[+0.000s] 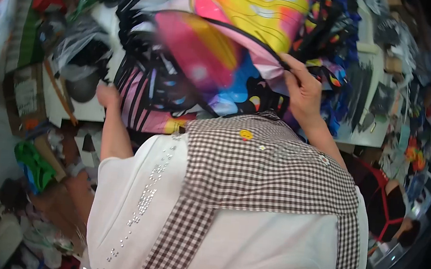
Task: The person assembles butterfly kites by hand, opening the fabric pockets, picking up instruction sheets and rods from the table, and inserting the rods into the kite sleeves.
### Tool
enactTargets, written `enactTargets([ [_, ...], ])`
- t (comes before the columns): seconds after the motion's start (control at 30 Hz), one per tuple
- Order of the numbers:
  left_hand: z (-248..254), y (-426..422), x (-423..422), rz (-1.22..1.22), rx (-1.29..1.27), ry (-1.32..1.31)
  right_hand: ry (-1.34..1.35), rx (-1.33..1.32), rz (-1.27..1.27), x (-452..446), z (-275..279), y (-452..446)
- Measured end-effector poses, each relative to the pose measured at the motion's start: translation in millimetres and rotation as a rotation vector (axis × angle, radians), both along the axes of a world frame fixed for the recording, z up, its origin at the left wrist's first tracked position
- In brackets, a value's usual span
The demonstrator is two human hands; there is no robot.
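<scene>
Head view: right hand (302,94) clamped on the glossy fabric (264,12), left hand (107,94) set apart from it

The step in hand looks like handling the loose, multicoloured fabric by a black-trimmed edge (247,40). It lies bunched over the white table (90,113), towards twelve o'clock of the picture's centre. A further move would call for keeping that edge pinched and the folds free of the black strips (126,34) at about eleven o'clock.

At two o'clock, the right thumb and fingers are together on the pink fabric beside the trim, with no clear gap. Between nine and ten o'clock, the left hand is blurred, just beside the fabric's left side and a dark round object (81,87); whether its fingers are parted or closed, I cannot tell.
</scene>
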State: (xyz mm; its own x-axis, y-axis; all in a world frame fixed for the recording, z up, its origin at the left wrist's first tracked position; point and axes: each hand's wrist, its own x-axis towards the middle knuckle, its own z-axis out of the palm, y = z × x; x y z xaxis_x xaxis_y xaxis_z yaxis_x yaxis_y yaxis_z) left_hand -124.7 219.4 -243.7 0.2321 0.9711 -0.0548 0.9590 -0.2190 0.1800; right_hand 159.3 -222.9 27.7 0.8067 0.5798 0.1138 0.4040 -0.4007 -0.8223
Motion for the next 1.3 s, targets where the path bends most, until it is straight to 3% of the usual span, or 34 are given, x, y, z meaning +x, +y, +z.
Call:
enactTargets([
  [0.07, 0, 0, 0, 0.023, 0.03, 0.041, -0.033, 0.04, 0.02, 2, -3, -2],
  [0.17, 3, 5, -1, -0.008, 0.14, -0.119, 0.013, -0.041, 0.019, 3, 2, -6],
  [0.2, 8, 7, 7, -0.071, 0.269, -0.197, -0.105, -0.106, 0.044, 6, -3, -8],
  [0.3, 63, -17, 72, -0.184, 0.028, -0.749, -0.213, -0.014, 0.043, 6, -6, -8],
  [0.37, 118, -73, 124, -0.189, -0.55, -1.147, -0.158, 0.012, 0.018, 4, -8, -7],
  [0.43, 174, -129, 174, -0.276, -0.877, -1.26, -0.164, 0.016, 0.014, 3, -3, -5],
  [0.47, 197, -155, 193, -0.309, -0.88, -1.28, -0.195, 0.022, -0.004, 4, 0, -6],
  [0.53, 230, -195, 221, -0.377, -1.125, -1.444, -0.233, -0.045, 0.022, 3, 3, -7],
  [0.7, 242, -228, 254, -0.534, -1.324, -1.543, -0.301, -0.021, 0.049, 2, -8, -8],
  [0.8, 241, -234, 261, -0.386, -1.347, -1.496, -0.314, -0.017, 0.046, 2, -10, -8],
  [1.07, 239, -241, 258, -0.478, -1.527, -1.532, -0.268, -0.011, 0.039, 4, -4, -10],
  [1.3, 238, -239, 253, -0.502, -1.53, -1.472, -0.261, -0.066, 0.035, 6, 5, -14],
])
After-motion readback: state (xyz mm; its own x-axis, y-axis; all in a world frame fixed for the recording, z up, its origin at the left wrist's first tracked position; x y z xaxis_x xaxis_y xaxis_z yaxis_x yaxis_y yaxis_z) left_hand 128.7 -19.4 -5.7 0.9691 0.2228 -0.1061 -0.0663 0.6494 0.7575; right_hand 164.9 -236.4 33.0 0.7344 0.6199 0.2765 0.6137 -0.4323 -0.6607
